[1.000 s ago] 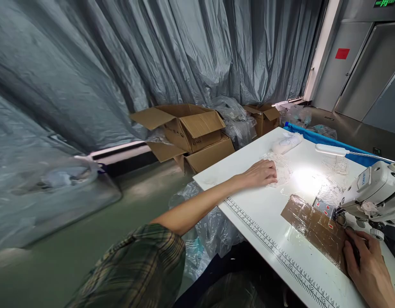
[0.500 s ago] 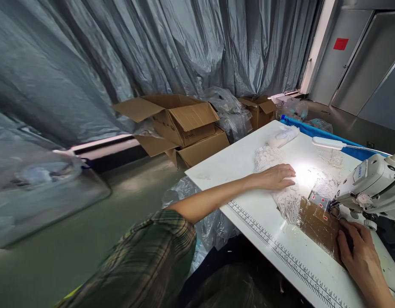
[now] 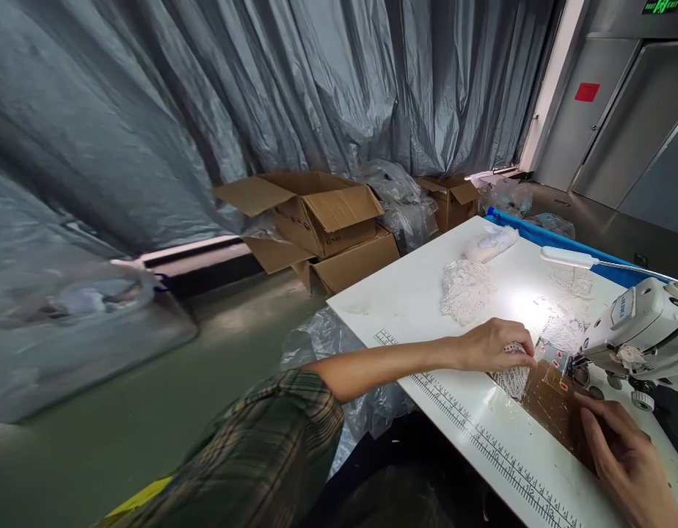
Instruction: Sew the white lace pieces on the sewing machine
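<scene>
My left hand pinches a piece of white lace between thumb and fingers, just left of the sewing machine's needle area. The lace hangs down over the edge of a brown taped panel on the white table. My right hand rests at the panel's right end, in front of the machine, with thumb and forefinger apart and nothing visible in them. A crumpled lace heap lies beyond my left hand. More lace spreads behind the needle under bright lamp light.
The white table has a printed ruler along its near edge. A wrapped white bundle lies at its far corner, near a white-handled lamp arm. Open cardboard boxes and plastic bags stand on the floor behind.
My left hand has come nearer and to the right, from lying flat on the lace to pinching a piece of it. A lace heap stays behind. My right hand stays by the machine.
</scene>
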Demonstrator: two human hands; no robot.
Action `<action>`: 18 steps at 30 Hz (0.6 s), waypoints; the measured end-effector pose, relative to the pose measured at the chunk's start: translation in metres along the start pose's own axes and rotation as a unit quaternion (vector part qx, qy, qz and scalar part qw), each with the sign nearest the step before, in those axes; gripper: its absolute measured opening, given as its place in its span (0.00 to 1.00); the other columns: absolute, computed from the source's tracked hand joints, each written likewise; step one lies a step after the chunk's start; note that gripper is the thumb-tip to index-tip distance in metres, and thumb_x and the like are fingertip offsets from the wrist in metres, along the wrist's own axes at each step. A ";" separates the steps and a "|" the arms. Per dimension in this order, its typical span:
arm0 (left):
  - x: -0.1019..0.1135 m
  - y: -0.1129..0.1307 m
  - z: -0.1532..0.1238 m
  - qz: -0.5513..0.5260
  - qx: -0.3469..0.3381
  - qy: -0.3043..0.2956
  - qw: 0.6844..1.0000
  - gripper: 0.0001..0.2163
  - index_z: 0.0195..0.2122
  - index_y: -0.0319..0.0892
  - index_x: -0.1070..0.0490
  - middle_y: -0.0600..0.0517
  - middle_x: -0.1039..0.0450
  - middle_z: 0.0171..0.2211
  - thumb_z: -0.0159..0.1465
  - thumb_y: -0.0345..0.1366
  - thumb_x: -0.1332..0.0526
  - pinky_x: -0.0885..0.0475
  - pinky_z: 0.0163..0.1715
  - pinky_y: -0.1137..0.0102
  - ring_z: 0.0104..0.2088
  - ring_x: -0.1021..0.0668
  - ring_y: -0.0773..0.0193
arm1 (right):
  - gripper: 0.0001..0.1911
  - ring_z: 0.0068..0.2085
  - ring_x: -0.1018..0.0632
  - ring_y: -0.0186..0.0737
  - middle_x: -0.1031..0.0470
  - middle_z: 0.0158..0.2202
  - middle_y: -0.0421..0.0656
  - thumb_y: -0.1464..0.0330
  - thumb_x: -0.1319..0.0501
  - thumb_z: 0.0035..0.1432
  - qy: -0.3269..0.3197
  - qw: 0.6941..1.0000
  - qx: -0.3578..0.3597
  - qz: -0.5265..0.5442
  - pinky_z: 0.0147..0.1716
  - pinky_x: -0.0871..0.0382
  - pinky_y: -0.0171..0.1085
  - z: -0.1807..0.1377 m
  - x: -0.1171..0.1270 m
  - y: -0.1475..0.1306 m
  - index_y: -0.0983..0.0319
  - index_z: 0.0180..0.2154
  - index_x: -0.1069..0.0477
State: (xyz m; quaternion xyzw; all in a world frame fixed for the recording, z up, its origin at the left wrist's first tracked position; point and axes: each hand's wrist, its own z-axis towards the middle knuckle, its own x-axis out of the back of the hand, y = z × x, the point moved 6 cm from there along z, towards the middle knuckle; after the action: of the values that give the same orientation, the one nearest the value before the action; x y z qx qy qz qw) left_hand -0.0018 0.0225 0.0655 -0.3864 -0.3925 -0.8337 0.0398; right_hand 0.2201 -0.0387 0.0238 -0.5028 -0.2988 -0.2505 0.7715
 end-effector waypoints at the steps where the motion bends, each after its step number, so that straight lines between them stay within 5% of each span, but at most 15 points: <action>1: -0.002 0.008 0.001 -0.038 0.004 -0.008 0.999 0.07 0.35 0.38 0.24 0.51 0.21 0.35 0.63 0.36 0.31 0.28 0.38 0.76 0.35 0.20 0.68 | 0.21 0.42 0.19 0.46 0.20 0.42 0.50 0.52 0.41 0.61 -0.049 0.997 -0.018 0.055 0.42 0.21 0.41 0.000 -0.005 -0.006 0.58 0.47 0.22; 6: -0.017 0.044 0.002 -0.090 0.008 -0.088 0.992 0.07 0.44 0.42 0.21 0.52 0.19 0.41 0.67 0.29 0.36 0.27 0.47 0.75 0.44 0.19 0.67 | 0.27 0.40 0.20 0.43 0.20 0.41 0.49 0.51 0.37 0.58 -0.150 0.949 -0.094 0.259 0.42 0.22 0.40 0.000 -0.028 -0.045 0.60 0.53 0.26; 10: -0.021 0.052 -0.006 -0.103 0.025 -0.119 0.987 0.14 0.53 0.41 0.25 0.50 0.19 0.42 0.68 0.27 0.39 0.27 0.51 0.70 0.46 0.20 0.66 | 0.25 0.38 0.22 0.41 0.21 0.39 0.46 0.51 0.35 0.54 -0.104 0.945 -0.138 0.278 0.44 0.25 0.41 0.002 -0.029 -0.062 0.59 0.48 0.24; 18: 0.001 0.031 -0.010 -0.156 0.102 -0.104 0.977 0.15 0.53 0.39 0.26 0.52 0.22 0.31 0.69 0.34 0.44 0.32 0.25 0.77 0.25 0.27 0.72 | 0.24 0.28 0.30 0.34 0.27 0.26 0.40 0.48 0.41 0.58 -0.220 0.901 -0.189 0.322 0.29 0.34 0.34 -0.014 -0.032 -0.061 0.61 0.40 0.24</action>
State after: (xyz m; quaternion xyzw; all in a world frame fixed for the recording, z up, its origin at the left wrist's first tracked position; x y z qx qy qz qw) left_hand 0.0034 -0.0051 0.0813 -0.3983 -0.5330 -0.7407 -0.0928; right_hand 0.1586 -0.0715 0.0348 -0.7501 -0.2296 0.0769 0.6154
